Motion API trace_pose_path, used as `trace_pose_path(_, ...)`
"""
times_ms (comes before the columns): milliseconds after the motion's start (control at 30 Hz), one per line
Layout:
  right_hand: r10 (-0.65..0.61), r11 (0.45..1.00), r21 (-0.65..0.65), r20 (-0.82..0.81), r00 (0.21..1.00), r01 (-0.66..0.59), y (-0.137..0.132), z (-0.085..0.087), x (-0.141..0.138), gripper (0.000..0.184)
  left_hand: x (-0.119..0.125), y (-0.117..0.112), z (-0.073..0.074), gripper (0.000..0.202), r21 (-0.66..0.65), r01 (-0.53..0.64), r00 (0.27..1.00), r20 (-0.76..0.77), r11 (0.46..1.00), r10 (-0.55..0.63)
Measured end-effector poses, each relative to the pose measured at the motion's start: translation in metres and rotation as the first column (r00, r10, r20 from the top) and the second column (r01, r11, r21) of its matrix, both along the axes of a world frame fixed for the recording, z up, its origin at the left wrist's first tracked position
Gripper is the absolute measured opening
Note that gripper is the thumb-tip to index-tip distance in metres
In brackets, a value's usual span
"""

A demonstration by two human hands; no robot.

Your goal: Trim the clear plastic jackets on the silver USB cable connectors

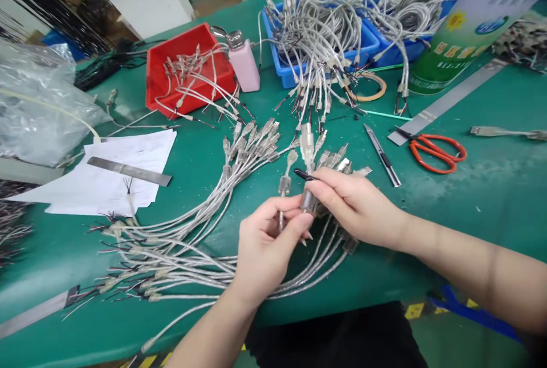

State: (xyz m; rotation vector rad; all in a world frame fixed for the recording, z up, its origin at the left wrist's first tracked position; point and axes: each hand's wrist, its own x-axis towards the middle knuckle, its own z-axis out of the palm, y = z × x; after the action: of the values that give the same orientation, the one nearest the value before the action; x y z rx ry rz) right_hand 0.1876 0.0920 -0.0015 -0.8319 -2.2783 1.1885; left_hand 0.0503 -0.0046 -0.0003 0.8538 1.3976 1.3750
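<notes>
My left hand (267, 242) and my right hand (354, 203) meet above a fan of silver USB cables (192, 254) lying on the green table (491, 185). Both hands pinch one clear cable connector (306, 148) that stands upright between them. My left thumb and fingers close round its lower part. My right fingers close on it too and also hold a small dark clip-like piece (302, 174). More connector ends (256, 140) spread out just behind my hands.
A red bin (188, 66), a pink bottle (243, 63) and blue bins (363, 43) of cables stand at the back. Orange scissors (436, 151), a utility knife (382, 154), a tape ring (371, 88), metal rulers (128, 170), papers (115, 180) and a green bottle (470, 20) lie around.
</notes>
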Motion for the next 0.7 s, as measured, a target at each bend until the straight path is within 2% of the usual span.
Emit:
trace_pose_path(67,0.017,0.981,-0.189,-0.104,0.994,-0.037,0.0026,-0.0005,-0.0007,0.033,-0.0034,0.0017,0.0005,0.016,-0.007,-0.008,0.994,0.112,1.000,0.009)
trace_pose_path(133,-0.022,0.925,-0.375,-0.217,0.976,-0.063,0.0044,0.0001,-0.0003,0.031,-0.0056,0.0039,0.0005,0.016,-0.021,0.002,0.976,0.218,1.000,0.003)
trace_pose_path(233,-0.127,0.846,-0.530,-0.322,0.938,-0.067,0.0070,0.0016,0.0019,0.028,-0.0062,0.0058,0.0009,0.016,-0.035,0.052,0.947,0.319,0.998,-0.038)
trace_pose_path(467,-0.181,0.706,-0.696,-0.356,0.917,-0.131,0.0113,0.0015,0.0026,0.019,-0.0051,0.0046,0.0036,0.017,-0.038,0.109,0.919,0.384,0.993,-0.086)
trace_pose_path(600,-0.193,0.701,-0.700,-0.370,0.909,-0.136,0.0105,0.0014,0.0011,0.018,-0.0040,0.0037,0.0047,0.017,-0.049,0.134,0.915,0.389,0.990,-0.105)
trace_pose_path(700,-0.183,0.711,-0.691,-0.365,0.913,-0.134,0.0102,0.0015,0.0008,0.019,-0.0024,0.0038,0.0057,0.019,-0.072,0.093,0.935,0.348,0.993,-0.062)
